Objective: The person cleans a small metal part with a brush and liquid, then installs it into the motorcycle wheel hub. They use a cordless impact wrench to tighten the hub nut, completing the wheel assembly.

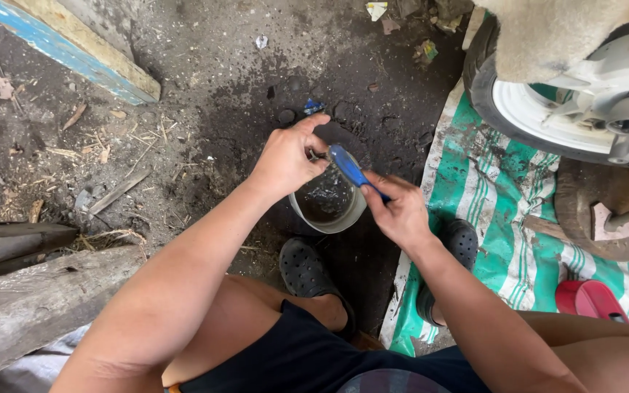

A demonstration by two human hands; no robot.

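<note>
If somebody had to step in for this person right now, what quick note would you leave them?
Left hand: fingers pinch a small part, too hidden to identify, over the small round grey container of dark liquid.
Right hand: grips the blue-handled brush, its tip at that part.
Container sits on dirty ground between the feet.
Done: cannot tell how clean the part is.
Left: likely more scrubbing over the container.

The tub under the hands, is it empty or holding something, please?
Holding something: the tub stands upright with dark, glinting liquid low inside.
</note>
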